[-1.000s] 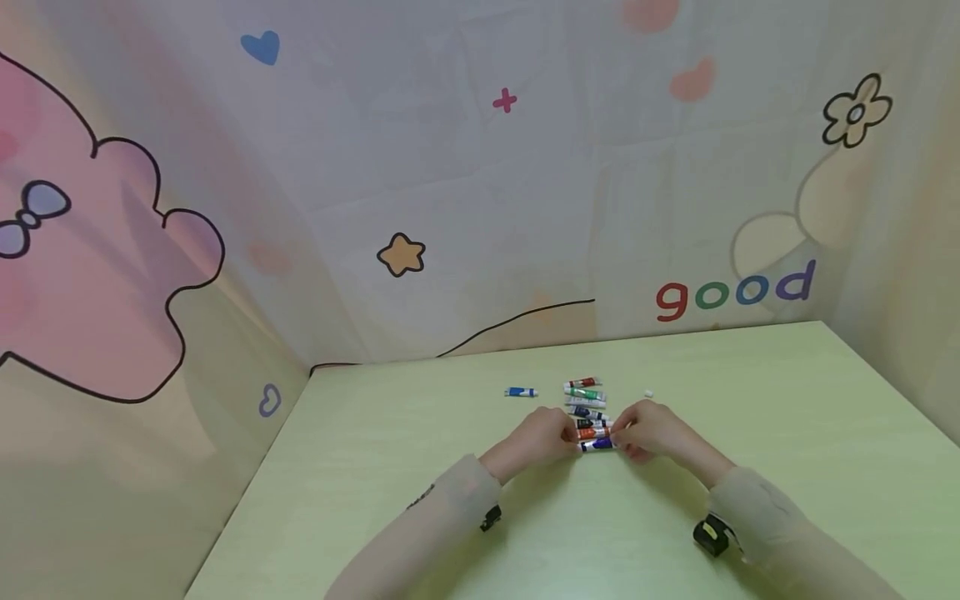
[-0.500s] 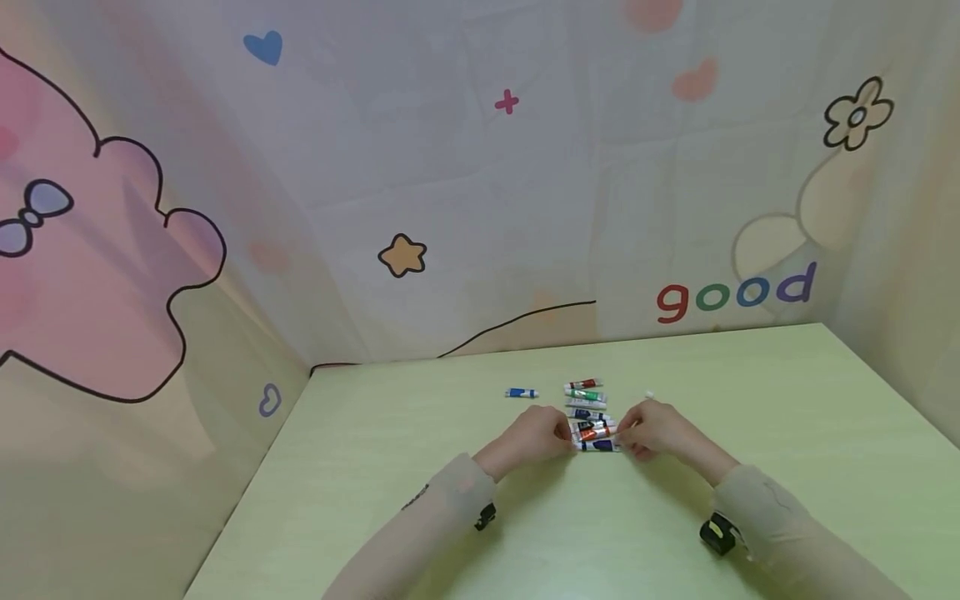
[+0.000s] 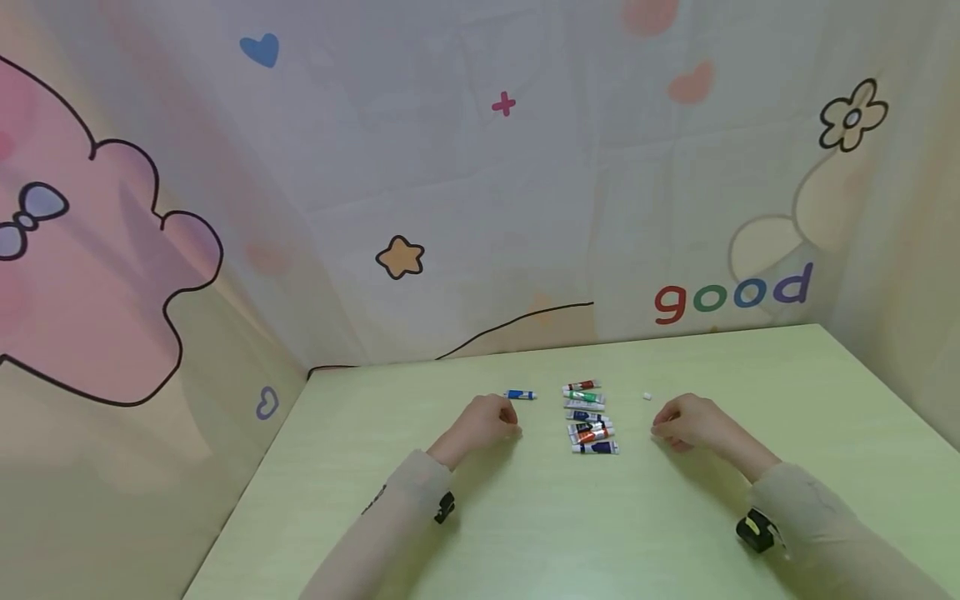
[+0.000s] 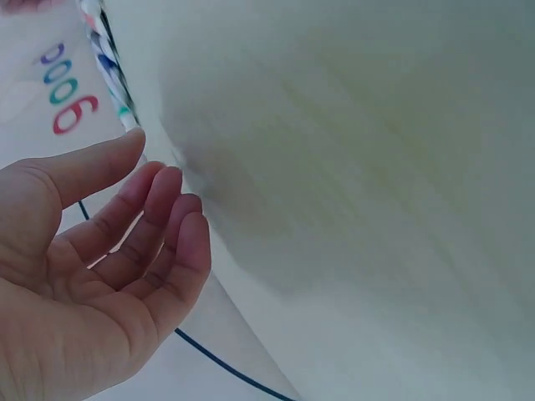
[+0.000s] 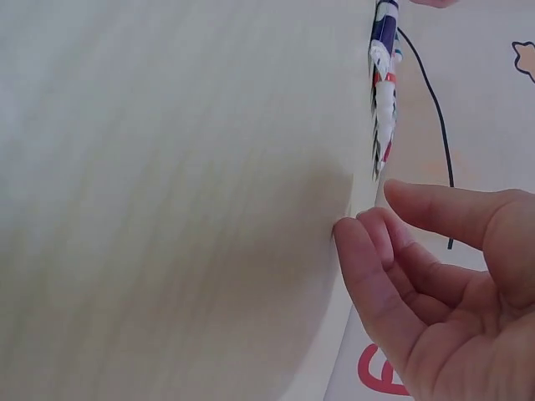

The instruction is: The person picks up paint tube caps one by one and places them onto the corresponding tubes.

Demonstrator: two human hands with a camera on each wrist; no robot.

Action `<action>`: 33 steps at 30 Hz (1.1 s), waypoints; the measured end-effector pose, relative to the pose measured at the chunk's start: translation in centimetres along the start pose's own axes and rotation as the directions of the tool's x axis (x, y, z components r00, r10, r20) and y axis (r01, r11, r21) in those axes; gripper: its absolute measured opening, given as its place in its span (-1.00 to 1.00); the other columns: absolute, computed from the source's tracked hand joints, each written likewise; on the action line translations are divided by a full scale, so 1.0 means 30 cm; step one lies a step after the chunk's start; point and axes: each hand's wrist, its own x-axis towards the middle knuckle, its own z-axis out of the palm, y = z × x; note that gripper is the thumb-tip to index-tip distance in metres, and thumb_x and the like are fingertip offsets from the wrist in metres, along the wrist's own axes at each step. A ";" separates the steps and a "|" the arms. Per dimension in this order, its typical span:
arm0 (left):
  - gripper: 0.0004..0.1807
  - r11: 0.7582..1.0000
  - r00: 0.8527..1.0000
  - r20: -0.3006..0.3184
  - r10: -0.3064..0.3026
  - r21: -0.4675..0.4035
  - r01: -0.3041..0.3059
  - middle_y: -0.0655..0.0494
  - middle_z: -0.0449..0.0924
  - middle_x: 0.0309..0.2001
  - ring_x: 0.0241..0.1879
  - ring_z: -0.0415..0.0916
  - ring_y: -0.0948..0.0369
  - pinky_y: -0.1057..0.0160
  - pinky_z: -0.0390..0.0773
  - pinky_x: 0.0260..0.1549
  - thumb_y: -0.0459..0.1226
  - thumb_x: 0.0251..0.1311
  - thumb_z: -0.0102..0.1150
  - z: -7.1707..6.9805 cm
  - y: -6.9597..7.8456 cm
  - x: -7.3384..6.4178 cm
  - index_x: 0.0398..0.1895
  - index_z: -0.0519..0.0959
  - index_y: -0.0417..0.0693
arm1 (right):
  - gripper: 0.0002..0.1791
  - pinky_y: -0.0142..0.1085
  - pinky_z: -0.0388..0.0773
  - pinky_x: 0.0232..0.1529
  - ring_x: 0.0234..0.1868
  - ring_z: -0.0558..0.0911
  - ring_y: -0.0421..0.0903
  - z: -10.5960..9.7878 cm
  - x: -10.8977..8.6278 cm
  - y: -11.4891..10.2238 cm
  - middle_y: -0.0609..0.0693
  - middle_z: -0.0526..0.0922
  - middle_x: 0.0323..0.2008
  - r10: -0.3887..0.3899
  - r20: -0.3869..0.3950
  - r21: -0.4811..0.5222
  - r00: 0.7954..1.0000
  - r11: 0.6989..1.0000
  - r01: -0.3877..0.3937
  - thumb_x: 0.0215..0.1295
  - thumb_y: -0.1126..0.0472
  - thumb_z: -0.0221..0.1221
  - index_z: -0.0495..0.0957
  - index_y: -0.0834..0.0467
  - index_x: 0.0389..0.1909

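Small paint tubes lie in a column mid-table in the head view. From far to near come a red tube [image 3: 582, 386], a green tube [image 3: 584, 397], a whitish tube [image 3: 584, 406], a dark blue tube [image 3: 587, 416], a black-labelled tube [image 3: 583, 427], an orange tube [image 3: 596, 435] and a purple tube [image 3: 596, 448]. The orange one overlaps the black-labelled one at a slant. My left hand [image 3: 483, 421] is left of the column, fingers loosely bent around nothing. My right hand [image 3: 693, 423] hovers on the column's other side, also holding nothing, thumb and fingertips apart in the right wrist view.
A blue tube [image 3: 521, 395] lies apart, just beyond my left hand. A small white piece [image 3: 647, 397] rests right of the column. The pale green table [image 3: 360, 517] ends at a printed curtain [image 3: 480, 208] behind and at the sides.
Both hands have let go of the near tubes and drawn apart, left hand leftward, right hand rightward. The orange and black-labelled tubes have shifted and now overlap.
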 end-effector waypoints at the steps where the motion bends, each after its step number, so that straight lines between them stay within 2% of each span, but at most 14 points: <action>1: -0.90 1.000 1.000 -0.007 -0.009 0.000 0.009 0.14 0.60 -0.34 -0.36 0.48 0.22 0.26 0.52 -0.31 -0.30 0.26 0.36 -0.006 -0.009 0.004 -0.31 0.65 -0.14 | -0.80 -0.24 0.62 -0.33 -0.41 0.54 -0.08 -0.003 0.003 0.002 0.07 0.59 -0.40 0.000 -0.002 -0.006 1.000 1.000 0.000 0.36 0.30 0.23 0.59 0.41 -0.18; 6: -0.91 0.999 0.997 -0.071 -0.033 -0.005 0.032 0.06 0.62 -0.30 -0.32 0.49 0.18 0.21 0.54 -0.25 -0.35 0.24 0.36 -0.032 -0.037 0.045 -0.26 0.65 -0.19 | -0.78 -0.27 0.48 -0.40 -0.49 0.50 -0.09 -0.014 0.031 0.006 0.06 0.54 -0.45 -0.005 -0.027 -0.043 1.000 0.999 0.004 0.36 0.28 0.22 0.56 0.41 -0.15; 9: -0.88 0.999 0.993 -0.112 -0.039 -0.016 0.038 0.02 0.61 -0.31 -0.32 0.48 0.15 0.18 0.53 -0.24 -0.40 0.18 0.37 -0.045 -0.047 0.079 -0.24 0.65 -0.22 | -0.74 -0.27 0.46 -0.41 -0.50 0.50 -0.08 -0.021 0.049 0.007 0.08 0.54 -0.41 -0.005 -0.050 -0.052 0.999 0.999 0.002 0.36 0.27 0.22 0.52 0.42 -0.12; 13: -0.82 0.999 0.991 -0.130 -0.042 -0.006 0.042 0.04 0.58 -0.32 -0.32 0.44 0.16 0.21 0.49 -0.26 -0.40 0.14 0.41 -0.053 -0.063 0.122 -0.20 0.65 -0.22 | -0.66 -0.25 0.45 -0.39 -0.49 0.51 -0.07 -0.035 0.070 0.007 0.14 0.54 -0.36 -0.001 -0.078 -0.042 0.997 0.999 -0.002 0.36 0.26 0.21 0.44 0.46 -0.03; 17: -0.77 0.999 0.994 -0.105 -0.041 0.013 0.042 0.03 0.59 -0.27 -0.29 0.46 0.17 0.22 0.50 -0.23 -0.37 0.13 0.43 -0.054 -0.072 0.148 -0.16 0.64 -0.22 | -0.60 -0.26 0.45 -0.38 -0.49 0.52 -0.06 -0.046 0.087 0.008 0.18 0.54 -0.34 0.004 -0.088 -0.043 0.996 0.999 -0.007 0.34 0.26 0.19 0.40 0.51 0.01; 25: -0.67 0.996 0.995 -0.098 -0.028 0.085 0.036 -0.07 0.64 -0.11 -0.15 0.54 0.09 0.11 0.53 -0.08 -0.38 0.19 0.38 -0.042 -0.073 0.186 0.04 0.64 -0.15 | -0.56 -0.28 0.45 -0.42 -0.58 0.47 -0.10 -0.044 0.134 0.016 0.21 0.52 -0.31 0.038 -0.081 -0.072 0.996 0.996 -0.044 0.34 0.25 0.20 0.39 0.51 0.05; 33: -0.77 0.992 0.999 -0.038 0.034 0.124 -0.029 -0.03 0.67 -0.19 -0.23 0.52 0.16 0.23 0.49 -0.14 -0.39 0.16 0.40 -0.030 -0.042 0.203 -0.11 0.69 -0.18 | -0.61 -0.29 0.49 -0.38 -0.48 0.49 -0.07 -0.029 0.149 0.006 0.28 0.52 -0.18 0.049 -0.077 -0.077 0.996 0.996 -0.055 0.35 0.25 0.22 0.44 0.49 0.00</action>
